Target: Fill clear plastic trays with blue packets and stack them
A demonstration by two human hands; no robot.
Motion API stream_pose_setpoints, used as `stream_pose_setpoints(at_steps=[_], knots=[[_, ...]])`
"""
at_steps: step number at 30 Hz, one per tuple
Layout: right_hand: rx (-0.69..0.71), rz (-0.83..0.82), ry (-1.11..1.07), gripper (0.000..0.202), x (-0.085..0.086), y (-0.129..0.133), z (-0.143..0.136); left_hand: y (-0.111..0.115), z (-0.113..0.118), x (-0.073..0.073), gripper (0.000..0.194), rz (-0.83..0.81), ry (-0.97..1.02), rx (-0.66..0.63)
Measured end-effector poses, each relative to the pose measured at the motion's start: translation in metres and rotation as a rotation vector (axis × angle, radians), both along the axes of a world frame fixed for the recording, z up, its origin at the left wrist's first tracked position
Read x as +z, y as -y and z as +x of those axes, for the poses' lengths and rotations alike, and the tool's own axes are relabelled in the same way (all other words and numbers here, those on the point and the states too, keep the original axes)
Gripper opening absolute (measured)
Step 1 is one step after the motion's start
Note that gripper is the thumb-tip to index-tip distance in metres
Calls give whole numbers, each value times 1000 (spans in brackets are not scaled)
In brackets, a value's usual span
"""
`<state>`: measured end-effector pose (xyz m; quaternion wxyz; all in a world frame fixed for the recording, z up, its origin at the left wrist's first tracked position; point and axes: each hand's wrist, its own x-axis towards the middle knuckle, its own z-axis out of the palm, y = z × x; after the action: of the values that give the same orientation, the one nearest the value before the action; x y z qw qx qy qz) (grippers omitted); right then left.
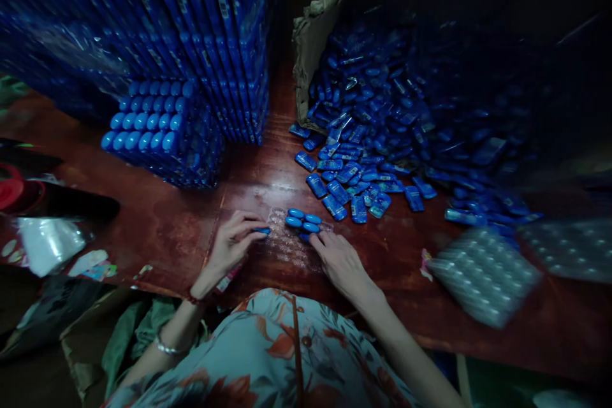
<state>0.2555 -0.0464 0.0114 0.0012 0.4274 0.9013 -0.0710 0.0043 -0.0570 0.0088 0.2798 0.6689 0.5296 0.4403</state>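
Observation:
In front of me on the table lies a clear plastic tray (pixel 287 254) with moulded pockets. A few small blue packs (pixel 302 220) stand upright in its far part, their rounded ends up. My left hand (pixel 233 242) pinches one blue pack (pixel 262 230) between thumb and fingers at the tray's left edge. My right hand (pixel 337 259) is at the tray's right side, its fingertips curled round a blue pack (pixel 305 238) close to the standing ones. That pack is partly hidden by the fingers.
Loose blue packs (pixel 356 169) spill from a torn cardboard box (pixel 306 44) at the right. Filled stacks (pixel 210 32) rise at the back left, with a smaller block (pixel 148 121) before them. Stacked clear trays (pixel 488 274) lie right; a dark red-lidded bottle (pixel 57 197) lies left.

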Motion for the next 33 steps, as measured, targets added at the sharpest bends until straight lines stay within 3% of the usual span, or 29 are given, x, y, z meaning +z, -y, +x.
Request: stream_pose_setpoints(at_steps=[3,6,9,13,21,28,33], knots=[[5,1,42,33,10,-1,-13,1,32,-13,14,76,38,-41],[32,-8,87,27,16,-7,-21,-4,48,-34,25,149,26,-87],[47,-13,117,24,17,-13,-22,-6,50,-50,35,213,-1,-71],[66,25,23,24,9,-18,-14,0,44,-61,43,247,-94,-102],[28,250,-276,22,-22,-14,-3,2,35,-56,42,367,-230,-81],[14,271,-390,28,-29,-14,1,-15,33,-46,33,437,-377,-259],[25,277,-386,30,-30,-17,1,-30,32,-29,29,353,-549,-399]])
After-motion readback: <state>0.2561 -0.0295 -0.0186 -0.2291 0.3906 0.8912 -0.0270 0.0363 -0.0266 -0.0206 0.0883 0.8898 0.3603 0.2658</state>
